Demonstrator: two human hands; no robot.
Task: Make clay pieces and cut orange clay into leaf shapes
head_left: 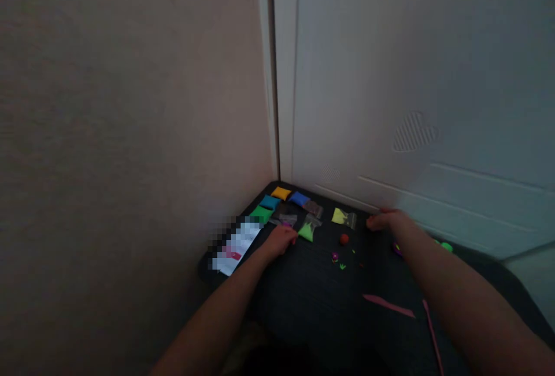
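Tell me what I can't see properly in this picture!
All in the head view:
Whether the left hand or right hand holds anything: curled fingers hide it.
Bright screen: blocky squares blur part.
Purple thing: partly behind the right forearm.
Thin pink stick: bottom edge cuts it off.
Green bits: too small to tell.

Packets [281, 193] lie toward the back of a desk [312, 301], a phone [237, 249] along its left edge, a ball [344, 239] just behind scraps [342, 266] near the middle, two tools [389, 305] front right.
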